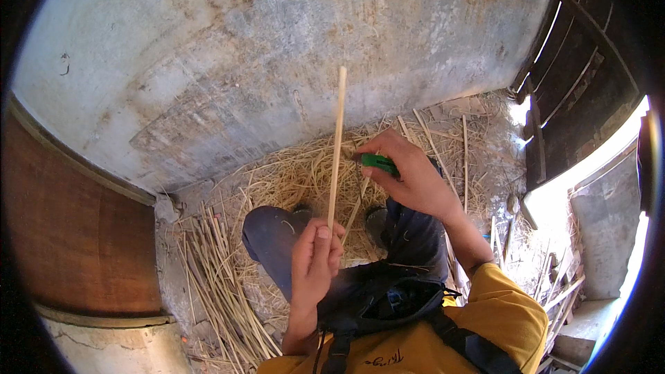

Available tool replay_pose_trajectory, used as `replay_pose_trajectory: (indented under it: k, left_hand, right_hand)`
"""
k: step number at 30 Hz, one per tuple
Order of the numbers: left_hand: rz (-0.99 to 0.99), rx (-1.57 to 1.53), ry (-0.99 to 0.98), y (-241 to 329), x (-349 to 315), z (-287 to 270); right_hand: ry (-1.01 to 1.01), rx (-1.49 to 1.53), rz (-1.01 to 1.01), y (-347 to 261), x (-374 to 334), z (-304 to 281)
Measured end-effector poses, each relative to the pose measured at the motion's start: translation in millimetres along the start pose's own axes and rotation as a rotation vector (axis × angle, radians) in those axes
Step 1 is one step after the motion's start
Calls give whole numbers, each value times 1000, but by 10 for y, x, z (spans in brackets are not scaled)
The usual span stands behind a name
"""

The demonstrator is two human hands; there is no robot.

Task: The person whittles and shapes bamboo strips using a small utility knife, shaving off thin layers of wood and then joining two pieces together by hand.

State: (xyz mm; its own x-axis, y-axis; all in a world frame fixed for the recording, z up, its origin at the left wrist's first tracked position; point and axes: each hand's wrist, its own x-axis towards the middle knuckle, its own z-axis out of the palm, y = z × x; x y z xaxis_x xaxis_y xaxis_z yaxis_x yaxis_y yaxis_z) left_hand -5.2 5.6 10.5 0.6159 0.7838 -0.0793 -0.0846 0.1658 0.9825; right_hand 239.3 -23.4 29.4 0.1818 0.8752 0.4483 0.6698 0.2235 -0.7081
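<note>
My left hand is closed around the lower end of a pale bamboo stick, which stands nearly upright before me and tilts slightly right at its top. My right hand grips a green utility knife, pointed left toward the stick. A small gap shows between the knife's tip and the stick; the blade itself is too small to make out. A second thin strip slants from beside my left fingers up toward the knife; whether my hand holds it too, I cannot tell.
Curly shavings cover the floor around my feet. A bundle of long thin sticks lies to the left. Ahead rises a stained wall. A brown wooden panel is at left, dark boards at right. An open black bag rests at my waist.
</note>
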Motion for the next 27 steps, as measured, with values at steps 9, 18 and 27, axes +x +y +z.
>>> replay_pose_trajectory:
  k: [9,18,27]
  left_hand:
    - [270,759,269,-140,161,-49]
    - [215,532,238,-22,73,-32]
    - [-13,35,-2,17,8,-5]
  right_hand:
    - [91,-290,22,-174,-90,-98]
    - [155,-245,-23,-171,-79,-147]
    - [212,90,-172,-255,-149,64]
